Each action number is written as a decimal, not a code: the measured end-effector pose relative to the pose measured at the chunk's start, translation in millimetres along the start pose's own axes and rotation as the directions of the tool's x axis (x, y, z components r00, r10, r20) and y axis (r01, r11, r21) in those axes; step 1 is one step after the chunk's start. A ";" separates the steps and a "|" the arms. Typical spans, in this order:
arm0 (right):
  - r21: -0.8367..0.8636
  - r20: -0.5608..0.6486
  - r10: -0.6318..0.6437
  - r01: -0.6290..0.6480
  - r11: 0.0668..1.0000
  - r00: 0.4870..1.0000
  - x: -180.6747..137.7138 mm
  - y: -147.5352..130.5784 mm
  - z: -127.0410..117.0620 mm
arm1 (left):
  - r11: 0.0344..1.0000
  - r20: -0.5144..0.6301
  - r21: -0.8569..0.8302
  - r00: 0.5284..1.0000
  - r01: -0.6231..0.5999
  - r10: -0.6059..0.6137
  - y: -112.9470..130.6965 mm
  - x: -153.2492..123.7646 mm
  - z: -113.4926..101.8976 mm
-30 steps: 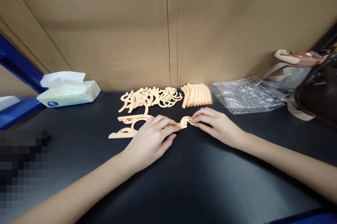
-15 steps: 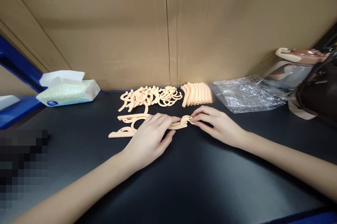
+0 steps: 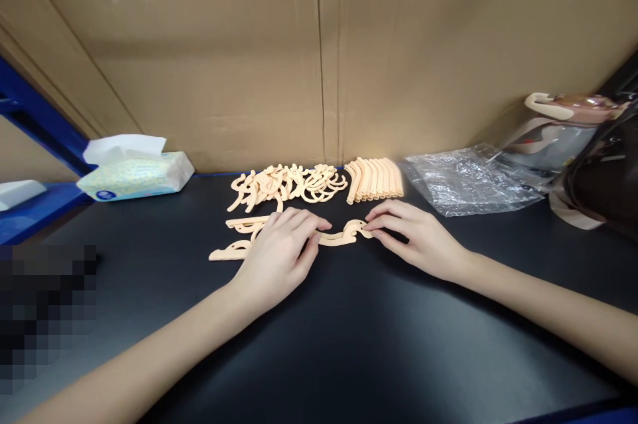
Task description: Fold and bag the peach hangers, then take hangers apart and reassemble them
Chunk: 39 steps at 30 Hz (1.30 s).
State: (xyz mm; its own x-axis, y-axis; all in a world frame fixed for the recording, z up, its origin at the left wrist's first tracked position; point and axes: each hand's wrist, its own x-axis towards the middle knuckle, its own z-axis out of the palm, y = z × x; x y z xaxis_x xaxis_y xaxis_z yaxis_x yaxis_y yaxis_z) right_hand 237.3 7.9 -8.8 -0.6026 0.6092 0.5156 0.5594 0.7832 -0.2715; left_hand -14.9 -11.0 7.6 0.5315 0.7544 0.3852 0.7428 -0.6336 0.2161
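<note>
A beige, wavy plastic hanger part (image 3: 336,238) lies on the black tabletop between my hands. My right hand (image 3: 416,234) pinches its curled right end between thumb and fingertips. At its left end is my left hand (image 3: 284,244), with thumb and fingers bent around that end and the fingertip contact partly hidden. Beneath and beside the left hand lie more beige hanger parts, one long piece (image 3: 244,223) and a flatter one (image 3: 229,253), both partly covered by the hand.
Behind the hands sit a heap of beige hooked parts (image 3: 269,185) and a neat row of bent tubes (image 3: 375,179). A tissue pack (image 3: 137,175) stands at left. Crumpled clear plastic (image 3: 463,181) and a bottle (image 3: 563,128) are at right, before a cardboard wall (image 3: 209,65).
My left hand has slid slightly left along the hanger part, so more of its middle shows. My right hand keeps its pinch on the curled end. The view has shifted a little.
</note>
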 end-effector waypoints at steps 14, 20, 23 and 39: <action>0.010 0.011 -0.016 0.016 1.000 1.000 0.8 -1.8 -1.0 | 0.968 0.022 0.252 1.000 0.009 -0.014 -20.5 24.0 -5.5; 0.002 -0.003 -0.019 0.019 1.000 1.000 0.0 -2.0 -1.8 | 0.956 0.098 0.291 0.995 -0.015 -0.014 -53.4 54.2 -5.4; 0.004 -0.015 -0.016 0.016 1.000 1.000 -0.7 -2.0 -2.9 | 0.957 0.152 0.286 0.988 -0.054 0.010 -57.8 62.3 -6.5; 0.046 -0.082 -0.035 0.039 0.998 0.996 -3.2 2.8 -4.7 | 0.976 0.135 0.191 0.987 -0.107 0.082 -10.0 47.9 -31.5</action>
State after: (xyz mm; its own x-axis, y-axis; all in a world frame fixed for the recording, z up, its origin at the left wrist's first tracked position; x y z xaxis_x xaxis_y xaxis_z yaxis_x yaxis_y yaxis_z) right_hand 243.4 7.6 -7.3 -0.5727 0.5692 0.5899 0.5088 0.8111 -0.2887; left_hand -9.7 26.1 52.2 0.6406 0.7160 0.2773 0.7457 -0.6663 -0.0022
